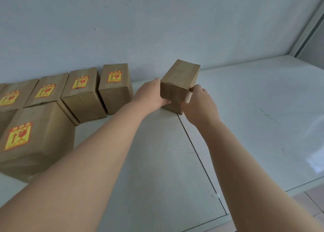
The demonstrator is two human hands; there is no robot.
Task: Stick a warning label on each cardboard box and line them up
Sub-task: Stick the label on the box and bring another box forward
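Two bare forearms reach in from the bottom edge towards the middle of the white table (pixel 245 109). The left hand (pixel 150 96) holds the left side of an unlabelled cardboard box (pixel 180 74), its thumb lying across the near face. The right hand (pixel 199 105) grips the right near edge, with its fingers curled round the corner. This box stands near the wall (pixel 157 30), turned at an angle to it, and its plain top shows no sticker. Whether its base rests fully on the table cannot be told. To the left, just apart from it, four labelled boxes (pixel 114 89) stand side by side along the wall. A fifth box (pixel 35 140) stands nearer the camera. Each carries a yellow and red warning label (pixel 114 77) on top.
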